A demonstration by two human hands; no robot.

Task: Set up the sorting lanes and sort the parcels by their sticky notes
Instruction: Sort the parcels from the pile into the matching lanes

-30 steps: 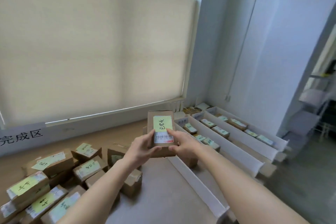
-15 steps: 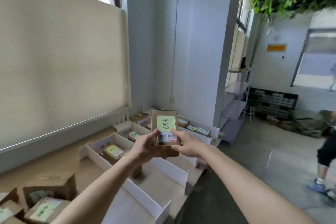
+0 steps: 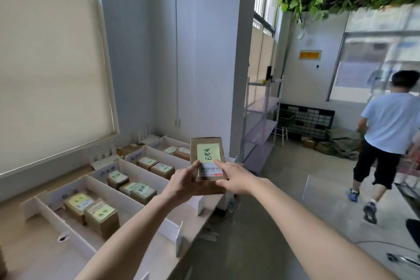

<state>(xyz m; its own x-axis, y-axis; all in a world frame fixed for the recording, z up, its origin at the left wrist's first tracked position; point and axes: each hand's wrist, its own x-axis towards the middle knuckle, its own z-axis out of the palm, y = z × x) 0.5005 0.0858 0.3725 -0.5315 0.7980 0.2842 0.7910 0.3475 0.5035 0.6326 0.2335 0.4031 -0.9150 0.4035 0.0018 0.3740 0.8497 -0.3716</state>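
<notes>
A brown cardboard parcel [image 3: 205, 143] with a green sticky note [image 3: 208, 153] and a barcode label is held up in front of me. My left hand [image 3: 184, 183] grips its lower left side. My right hand [image 3: 236, 177] holds the lower right, with a fingertip on the label. Below lie white sorting lanes [image 3: 129, 198] on the table, each divided by white walls and holding several parcels with green notes [image 3: 100, 215]. The parcel hovers above the near ends of the lanes, over the table's right edge.
The wooden table [image 3: 34, 241] runs along a window with a beige blind [image 3: 52, 70]. A metal shelf rack [image 3: 261, 118] stands past the wall corner. A person in a blue shirt [image 3: 386, 132] walks on the floor at the right.
My view has swung right, from the pile of unsorted parcels to the lanes and the room. The parcel stays held in both hands. A person has come further into view at the right.
</notes>
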